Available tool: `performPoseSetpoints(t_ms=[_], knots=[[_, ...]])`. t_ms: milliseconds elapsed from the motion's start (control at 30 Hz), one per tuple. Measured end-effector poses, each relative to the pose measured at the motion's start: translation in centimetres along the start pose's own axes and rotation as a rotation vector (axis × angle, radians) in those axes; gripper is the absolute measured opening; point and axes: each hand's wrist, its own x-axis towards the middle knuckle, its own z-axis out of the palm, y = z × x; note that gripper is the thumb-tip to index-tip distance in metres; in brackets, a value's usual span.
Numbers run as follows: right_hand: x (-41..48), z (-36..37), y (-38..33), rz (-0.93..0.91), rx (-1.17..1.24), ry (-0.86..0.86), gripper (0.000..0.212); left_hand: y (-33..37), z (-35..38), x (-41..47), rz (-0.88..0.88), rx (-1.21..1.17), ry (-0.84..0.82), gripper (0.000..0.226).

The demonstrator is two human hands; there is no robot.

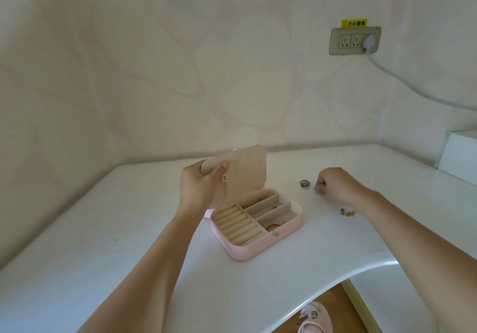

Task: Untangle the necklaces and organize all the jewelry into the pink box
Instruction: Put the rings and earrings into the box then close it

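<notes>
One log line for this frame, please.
left hand: holds lid open | right hand: pinches small piece on table beside silver rings | pink box: red band inside | loose: gold piece

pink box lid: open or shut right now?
Open. The lid stands raised, gripped at its edge by the left hand, and the ring rolls and compartments of the pink box lie exposed.

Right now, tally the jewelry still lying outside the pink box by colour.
Small silver cluster of metal rings: 1
Gold-coloured metal piece: 1
Tiny stud pinched by the right hand, colour unclear: 1
Total: 3
</notes>
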Motion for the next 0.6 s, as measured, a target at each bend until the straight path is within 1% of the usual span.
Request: performPoseSetpoints(t_ms=[33,67,100,167,200,267,333,433,467,533,600], knots=[[-0.1,0.1,0.3,-0.015,0.107,0.025,0.024,0.1,-0.1,0.0,-0.002,-0.006,-0.002,0.008],[-0.3,0.1,0.3,-0.018,0.265,0.049,0.022,0.1,-0.2,0.1,-0.006,-0.012,-0.004,0.007],[-0.5,0.0,0.1,-0.014,0.472,0.056,0.022,0.2,-0.3,0.2,-0.014,-0.018,-0.004,0.006],[-1.2,-0.6,-0.8,-0.041,0.920,0.004,0.022,0.1,-0.4,0.3,-0.024,-0.019,-0.003,0.005],[-1.5,-1.0,-1.4,-0.073,1.085,-0.037,0.022,0.0,-0.4,0.3,-0.024,-0.017,-0.002,0.005],[-2.1,-1.9,-2.9,-0.146,1.287,-0.119,0.022,0.0,-0.4,0.4,-0.022,-0.013,0.007,0.001],[-2.4,-2.6,-4.5,-0.223,1.372,-0.188,0.020,-0.1,-0.6,0.5,0.006,-0.008,0.024,0.010],[-2.5,-3.4,-6.8,-0.331,1.352,-0.278,0.008,-0.1,-0.8,0.8,0.105,0.029,0.022,0.033],[-2.4,-3.5,-7.5,-0.365,1.337,-0.312,0.008,-0.1,-0.8,0.8,0.135,0.047,0.016,0.037],[-2.1,-3.4,-8.7,-0.424,1.300,-0.373,0.016,-0.2,-0.6,0.8,0.159,0.047,-0.001,0.036],[-1.8,-3.2,-10.0,-0.468,1.264,-0.403,0.017,-0.2,-0.5,0.9,0.144,0.036,-0.010,0.033]])
